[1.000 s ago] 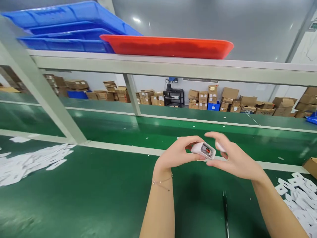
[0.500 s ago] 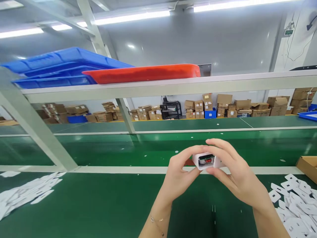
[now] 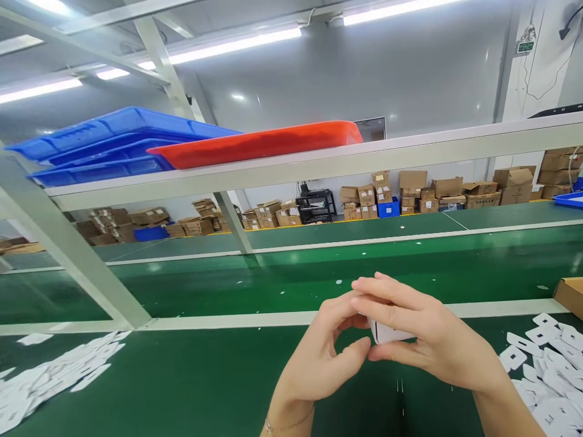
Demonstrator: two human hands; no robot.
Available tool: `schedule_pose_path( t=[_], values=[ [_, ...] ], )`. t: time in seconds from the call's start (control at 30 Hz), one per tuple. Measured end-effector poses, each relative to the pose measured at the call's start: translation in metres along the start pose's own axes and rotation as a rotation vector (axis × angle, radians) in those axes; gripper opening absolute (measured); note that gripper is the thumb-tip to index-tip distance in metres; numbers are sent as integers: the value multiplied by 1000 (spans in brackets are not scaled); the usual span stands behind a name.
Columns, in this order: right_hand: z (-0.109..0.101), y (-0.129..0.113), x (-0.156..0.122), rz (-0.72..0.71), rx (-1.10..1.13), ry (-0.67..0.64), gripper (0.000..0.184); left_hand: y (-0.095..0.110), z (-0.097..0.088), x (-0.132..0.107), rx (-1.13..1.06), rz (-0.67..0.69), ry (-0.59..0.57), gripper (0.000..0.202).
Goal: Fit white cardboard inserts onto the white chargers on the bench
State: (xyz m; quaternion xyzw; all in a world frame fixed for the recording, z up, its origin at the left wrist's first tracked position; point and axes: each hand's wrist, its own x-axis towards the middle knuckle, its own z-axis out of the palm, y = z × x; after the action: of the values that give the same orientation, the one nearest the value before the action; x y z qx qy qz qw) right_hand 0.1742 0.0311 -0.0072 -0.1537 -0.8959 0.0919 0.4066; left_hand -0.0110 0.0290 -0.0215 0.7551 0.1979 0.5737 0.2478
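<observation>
Over the near green worktop, a small white box (image 3: 390,332) is held up between my two hands. My right hand (image 3: 421,318) grips it, fingers across the top and thumb along the lower edge. Curved round its left end is my left hand (image 3: 331,343), with fingertips at the box's upper left edge, partly under the right fingers, and the thumb close to the lower left corner. Much of the box is hidden by the fingers; its inside does not show.
Flat white cut-out pieces (image 3: 553,370) lie heaped at right beside a cardboard box (image 3: 569,296). More white pieces (image 3: 59,370) spread at left. A shelf beam (image 3: 291,167) crosses ahead, carrying blue trays (image 3: 127,130) and a red tray (image 3: 259,142). A green belt (image 3: 291,285) runs behind.
Both hands have lowered slightly with the white box. Its open end, which showed dark and red parts inside, is now out of sight, and a plain white side shows. The view has tilted.
</observation>
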Motion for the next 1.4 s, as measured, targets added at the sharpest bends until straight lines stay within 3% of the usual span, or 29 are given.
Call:
schedule_pose_path(
  t=[0.1,0.23,0.3,0.43,0.57,0.7,0.87,1.03,1.23,1.4],
  values=[
    [2,-4,1,-20,-42,-7,58,2,4,4,-83,-20,-16,36],
    [1,-6,-1,61,32,109,68,9,9,13,-128,-76,-43,34],
    [-2,-4,-3,180,146,203,67,11,9,13,-155,-95,-18,34],
    [-4,3,-3,385,422,290,41,11,8,9,-136,-90,39,30],
    [5,10,3,381,771,301,39,9,8,8,-66,-12,68,35],
    [18,15,8,359,919,361,39,9,6,9,-4,38,66,38],
    [23,12,10,354,897,476,36,13,8,7,65,109,56,41],
    [23,5,10,335,818,480,38,17,8,4,104,146,64,40],
    [31,4,14,317,778,510,35,19,2,7,9,44,38,35],
    [34,2,14,336,686,521,38,14,11,9,-11,61,193,22]
  ],
)
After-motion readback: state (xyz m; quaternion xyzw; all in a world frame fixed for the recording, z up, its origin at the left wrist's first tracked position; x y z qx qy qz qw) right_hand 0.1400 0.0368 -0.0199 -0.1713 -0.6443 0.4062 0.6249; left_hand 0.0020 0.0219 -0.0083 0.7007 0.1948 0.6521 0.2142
